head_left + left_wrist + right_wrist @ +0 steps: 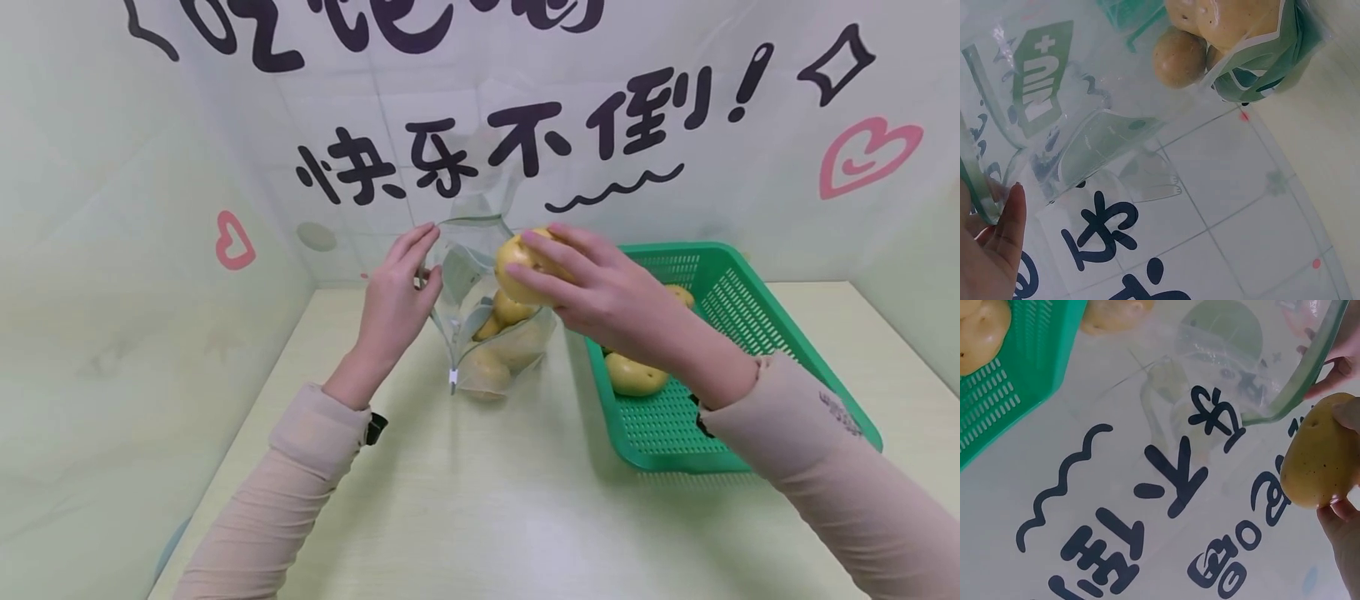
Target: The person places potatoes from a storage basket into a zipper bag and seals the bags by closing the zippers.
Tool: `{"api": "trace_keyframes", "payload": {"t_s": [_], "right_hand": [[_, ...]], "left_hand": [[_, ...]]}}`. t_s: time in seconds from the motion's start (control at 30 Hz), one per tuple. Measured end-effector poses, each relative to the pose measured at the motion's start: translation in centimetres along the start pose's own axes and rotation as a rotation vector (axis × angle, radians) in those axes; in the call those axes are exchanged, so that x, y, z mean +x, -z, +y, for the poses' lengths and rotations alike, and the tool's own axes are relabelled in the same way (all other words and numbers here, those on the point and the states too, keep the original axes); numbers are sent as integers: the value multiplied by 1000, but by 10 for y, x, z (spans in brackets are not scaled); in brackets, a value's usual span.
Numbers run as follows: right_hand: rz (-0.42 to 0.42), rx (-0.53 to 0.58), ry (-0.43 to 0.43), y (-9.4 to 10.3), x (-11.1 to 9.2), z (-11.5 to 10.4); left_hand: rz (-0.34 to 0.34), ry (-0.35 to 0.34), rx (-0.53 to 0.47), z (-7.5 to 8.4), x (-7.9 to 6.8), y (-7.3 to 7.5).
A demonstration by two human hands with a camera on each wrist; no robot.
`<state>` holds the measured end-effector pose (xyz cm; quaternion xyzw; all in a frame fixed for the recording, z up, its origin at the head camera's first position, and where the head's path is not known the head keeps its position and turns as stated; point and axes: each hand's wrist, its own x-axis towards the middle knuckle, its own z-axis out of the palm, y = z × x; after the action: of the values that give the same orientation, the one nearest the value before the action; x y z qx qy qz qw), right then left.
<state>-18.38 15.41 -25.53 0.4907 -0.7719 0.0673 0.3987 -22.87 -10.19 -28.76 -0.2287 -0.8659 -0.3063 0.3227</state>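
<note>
Left hand (pixel 393 296): fingers bent, thumb set apart from them, holding the rim of the clear bag (pixel 468 250) at its left side; mouth spread wide. Right hand (pixel 611 292): fingers and thumb parted to a potato's width, gripping one potato (pixel 516 268) beside the right side of the bag's mouth; whether it is past the rim cannot be told. Bag stands on the table (pixel 480 517), several potatoes (pixel 486 372) lying in its bottom, white slider (pixel 453 377) at its near edge. Green basket (pixel 693 462) sits just right of the bag, more potatoes inside, partly hidden by the right forearm.
</note>
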Motion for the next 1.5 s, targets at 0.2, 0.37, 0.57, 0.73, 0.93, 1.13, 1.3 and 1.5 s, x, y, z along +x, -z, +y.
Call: {"api": "trace_keyframes", "payload": {"t_s": [0.2,0.37,0.57,0.73,0.93,1.13,1.3,1.5], "right_hand": [[7,9,17,-10,4,-3],[-20,29,16,-17,8,-6],[-48,36,8,-23,12,-8],[-75,29,-2,-27,12,-8],[-104,38,-7,-30,14,-8],[-141,47,-27,-30,15,-9],[-161,55,-44,-31,16,-9],[-142,50,-68,-27,16,-7]], "left_hand": [[-2,-4,-3,1,1,-1],[-10,-1,-10,1,1,-1],[-17,6,4,2,1,-1],[-24,13,-1,2,-1,0],[-25,13,6,1,-2,1],[-23,18,5,-1,-3,2],[-19,22,5,-1,-3,2],[-10,15,22,-2,-3,3]]}}
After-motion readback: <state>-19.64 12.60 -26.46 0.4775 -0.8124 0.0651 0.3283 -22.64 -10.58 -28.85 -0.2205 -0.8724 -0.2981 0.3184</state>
